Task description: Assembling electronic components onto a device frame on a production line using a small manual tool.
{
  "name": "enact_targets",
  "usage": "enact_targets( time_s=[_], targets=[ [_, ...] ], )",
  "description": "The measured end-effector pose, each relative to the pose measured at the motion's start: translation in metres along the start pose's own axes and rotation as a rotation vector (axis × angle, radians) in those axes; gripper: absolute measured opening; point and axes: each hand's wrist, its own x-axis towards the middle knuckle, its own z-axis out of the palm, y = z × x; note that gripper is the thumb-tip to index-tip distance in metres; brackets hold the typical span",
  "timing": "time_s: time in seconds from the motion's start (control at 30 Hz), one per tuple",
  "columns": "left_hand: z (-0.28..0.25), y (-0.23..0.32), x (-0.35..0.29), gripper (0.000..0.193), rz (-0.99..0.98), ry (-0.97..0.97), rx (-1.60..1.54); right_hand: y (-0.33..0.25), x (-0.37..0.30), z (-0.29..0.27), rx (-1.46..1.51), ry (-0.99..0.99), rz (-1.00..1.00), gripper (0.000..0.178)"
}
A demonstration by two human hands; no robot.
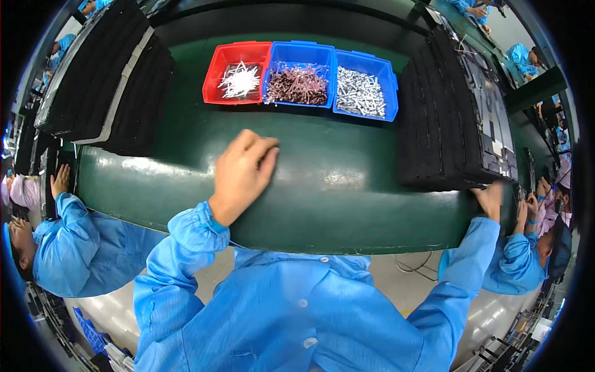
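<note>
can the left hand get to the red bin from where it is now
Probably yes. The left hand rests on the bare green belt, and nothing lies between it and the red bin straight ahead, whose top is open.

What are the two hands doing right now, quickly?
Left hand: loosely curled on the green table, nothing visibly held.
Right hand: at the black tray stack; grip cannot be told.

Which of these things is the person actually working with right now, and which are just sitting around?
In use:
left hand flat on the green table
right hand at the right stack of black panels

Lying about:
red bin of white parts
two blue bins of small metal parts
left stack of black panels
</note>
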Motion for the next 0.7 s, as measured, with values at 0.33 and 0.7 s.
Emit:
enact_targets(
  time_s=[0.33, 0.7],
  targets=[
    [-0.019, -0.032, -0.002, 0.016, -0.259, 0.016, -0.064, 0.078, -0.024, 0.037, 0.799, 0.322, 0.109, 0.069],
    [-0.023, -0.025, -0.002, 0.010, -0.435, 0.086, -0.659, -0.172, -0.265, -0.094, 1.733, 0.208, 0.148, 0.095]
  ],
)
